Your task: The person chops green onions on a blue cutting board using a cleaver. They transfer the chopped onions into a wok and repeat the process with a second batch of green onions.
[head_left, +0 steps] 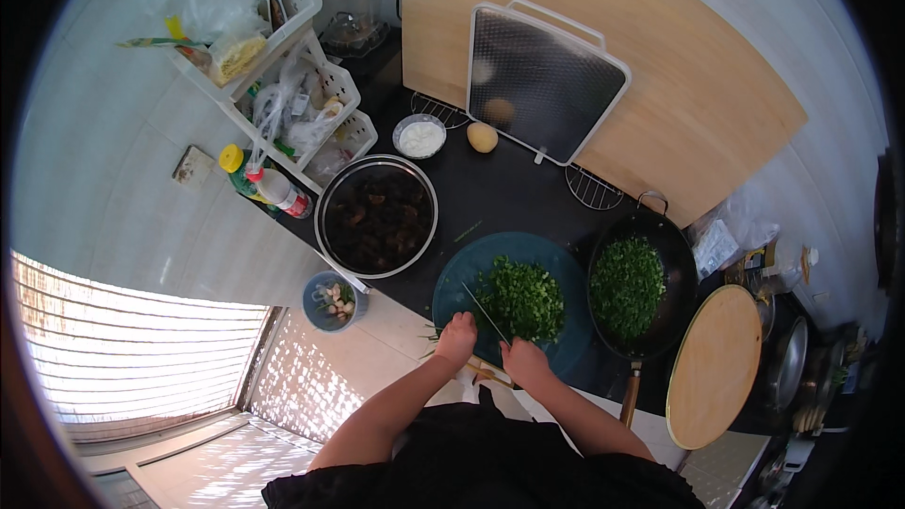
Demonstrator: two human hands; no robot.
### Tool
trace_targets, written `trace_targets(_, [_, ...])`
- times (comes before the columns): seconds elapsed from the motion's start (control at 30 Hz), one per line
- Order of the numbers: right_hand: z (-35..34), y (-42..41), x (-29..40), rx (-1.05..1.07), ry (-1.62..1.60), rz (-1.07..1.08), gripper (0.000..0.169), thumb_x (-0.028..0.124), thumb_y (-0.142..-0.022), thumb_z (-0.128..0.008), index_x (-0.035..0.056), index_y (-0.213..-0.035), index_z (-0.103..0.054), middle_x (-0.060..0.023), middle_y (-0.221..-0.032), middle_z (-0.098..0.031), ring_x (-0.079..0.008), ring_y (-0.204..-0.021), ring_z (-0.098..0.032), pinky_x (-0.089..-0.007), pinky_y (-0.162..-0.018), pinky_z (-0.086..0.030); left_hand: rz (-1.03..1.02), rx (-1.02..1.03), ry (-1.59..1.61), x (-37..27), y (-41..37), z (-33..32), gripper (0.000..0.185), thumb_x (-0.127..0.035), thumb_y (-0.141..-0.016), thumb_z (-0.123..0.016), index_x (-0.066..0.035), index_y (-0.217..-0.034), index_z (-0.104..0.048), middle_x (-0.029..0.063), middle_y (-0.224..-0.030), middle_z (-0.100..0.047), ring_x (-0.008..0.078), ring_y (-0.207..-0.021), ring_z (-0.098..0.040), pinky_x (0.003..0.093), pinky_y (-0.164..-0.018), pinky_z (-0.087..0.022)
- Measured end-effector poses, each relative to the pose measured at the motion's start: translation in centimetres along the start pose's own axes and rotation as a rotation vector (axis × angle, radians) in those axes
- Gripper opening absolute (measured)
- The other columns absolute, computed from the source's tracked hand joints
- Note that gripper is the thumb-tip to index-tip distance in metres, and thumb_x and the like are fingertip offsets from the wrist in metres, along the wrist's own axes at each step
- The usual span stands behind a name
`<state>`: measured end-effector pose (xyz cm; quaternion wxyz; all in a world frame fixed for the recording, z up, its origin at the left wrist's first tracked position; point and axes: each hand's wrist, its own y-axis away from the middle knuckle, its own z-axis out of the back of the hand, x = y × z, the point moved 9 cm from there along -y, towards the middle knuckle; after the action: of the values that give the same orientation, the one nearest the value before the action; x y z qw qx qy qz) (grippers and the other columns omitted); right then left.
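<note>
My right hand (527, 362) grips the handle of a kitchen knife (485, 312), its thin blade seen almost edge-on over a round blue-green cutting board (456, 268). Beside the blade, curled fingers of my left hand (458, 336) press on a bunch of green stalks (433, 341) that sticks out past the board's left edge. Most of that bunch is hidden under the hand. A heap of chopped greens (527, 297) covers the middle of the board, right of the blade. More chopped greens (628, 286) lie in a black wok (675, 304) just right of the board.
A steel-rimmed bowl (322, 240) of dark soaked pieces stands left, near a bowl of white powder (421, 138) and a potato (482, 137). Below it, a blue bin (318, 325) holds scraps. The wok's wooden handle (631, 396) juts forward beside a round wooden board (714, 367).
</note>
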<state>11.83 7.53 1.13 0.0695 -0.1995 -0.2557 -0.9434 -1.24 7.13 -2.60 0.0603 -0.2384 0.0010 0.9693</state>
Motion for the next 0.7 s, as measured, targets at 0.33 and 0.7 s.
trace_targets(0.33, [0.3, -4.5, 0.4, -0.234, -0.318, -0.040, 0.034, 0.028, -0.086, -0.055, -0.0033, -0.075, -0.060, -0.0251, -0.067, -0.059, -0.0422, -0.068, -0.059, -0.0456, -0.058, -0.047, -0.032, -0.024, -0.037, -0.9, 0.0, 1.0, 0.008, -0.003, -0.078, -0.051, 0.001, -0.085, -0.051, 0.0137, -0.087, -0.048, 0.0287, -0.082, -0.055, 0.0358, -0.064, -0.051])
trace_targets(0.7, [1.6, -0.4, -0.4, -0.064, -0.041, 0.052, 0.032, 0.030, -0.087, -0.054, 0.0008, -0.074, -0.057, -0.0212, -0.063, -0.059, -0.0389, -0.064, -0.060, -0.0461, -0.055, -0.048, 0.034, -0.101, 0.015, -0.4, -0.6, 0.8, 0.008, -0.005, -0.077, -0.051, 0.000, -0.083, -0.054, 0.0119, -0.086, -0.048, 0.0281, -0.084, -0.054, 0.0355, -0.065, -0.051])
